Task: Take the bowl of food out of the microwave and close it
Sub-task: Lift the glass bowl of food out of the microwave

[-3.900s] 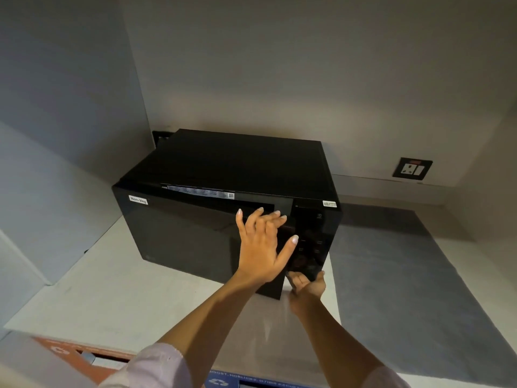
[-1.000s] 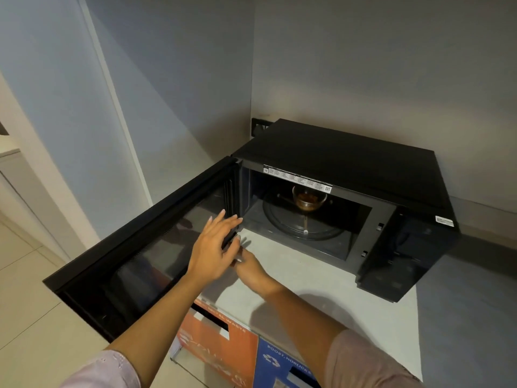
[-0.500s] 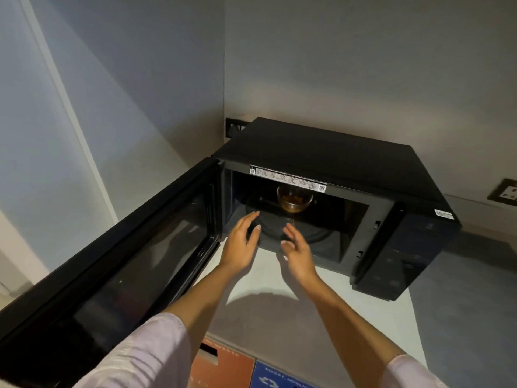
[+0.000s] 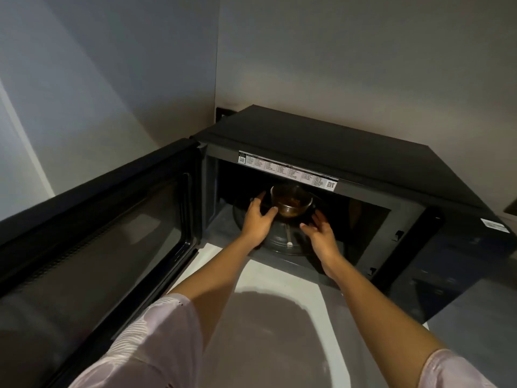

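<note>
In the corner: white desk [image 4: 268, 278] against grey walls, one black microwave [image 4: 335, 152], door [image 4: 92, 233] swung wide.
Count: one glass bowl [image 4: 291, 203] of brown food, on the turntable [image 4: 279, 239].
Hands: left hand [image 4: 258, 217] spread, thumb touching the bowl; right hand [image 4: 319, 231] spread, just beside it, holding nothing.

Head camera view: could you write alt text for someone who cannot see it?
Two bare hands reach into an open black microwave toward a glass bowl of brown food on the turntable; the left hand is at the bowl's side, the right hand open just short of it. The door is swung wide to the left.
</note>
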`<state>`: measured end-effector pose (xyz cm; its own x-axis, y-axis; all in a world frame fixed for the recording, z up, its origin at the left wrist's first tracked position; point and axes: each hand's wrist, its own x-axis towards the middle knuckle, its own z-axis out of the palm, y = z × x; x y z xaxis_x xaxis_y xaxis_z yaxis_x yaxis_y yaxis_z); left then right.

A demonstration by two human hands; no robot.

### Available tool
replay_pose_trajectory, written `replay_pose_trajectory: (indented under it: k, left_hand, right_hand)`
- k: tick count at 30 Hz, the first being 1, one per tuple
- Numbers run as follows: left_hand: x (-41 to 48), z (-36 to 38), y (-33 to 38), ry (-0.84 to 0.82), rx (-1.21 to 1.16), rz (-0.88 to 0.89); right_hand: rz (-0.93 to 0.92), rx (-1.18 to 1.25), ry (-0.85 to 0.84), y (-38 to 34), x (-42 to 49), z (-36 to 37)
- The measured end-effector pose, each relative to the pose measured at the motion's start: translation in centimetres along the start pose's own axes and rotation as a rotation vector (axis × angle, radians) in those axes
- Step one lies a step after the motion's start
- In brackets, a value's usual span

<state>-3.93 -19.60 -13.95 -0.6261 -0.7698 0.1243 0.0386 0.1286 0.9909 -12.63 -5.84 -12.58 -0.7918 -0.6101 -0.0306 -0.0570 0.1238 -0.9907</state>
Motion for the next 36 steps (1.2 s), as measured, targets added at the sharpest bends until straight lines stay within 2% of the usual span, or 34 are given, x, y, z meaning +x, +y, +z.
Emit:
replay_pose_trajectory:
  k: [5,13,20,28,36]
  left_hand:
    - [2.5,1.5,-1.3,0.018,-0.141,-0.021]
    - [5.4,3.1,-2.6,-0.048,-0.138,-0.014]
    - [5.6,3.1,-2.7,-0.033,-0.17,0.016]
    - [2.8,1.9,-1.7,-0.041,-0.266,-0.001]
    - [-2.9,-1.2,0.2,-0.063,-0.305,-0.039]
  right_hand:
    - [0.056,0.02,-0.033,1.0,3.2,-0.5]
    - [0.049,0.085,-0.061,1.5,6.3,0.2]
    - [0.075,0.185,-0.078,1.3,6.3,0.8]
    - [0.112,0.269,-0.06,0.7,4.1,1.0]
    - [0.105,0.253,-0.164,-0.8,-1.3,0.9]
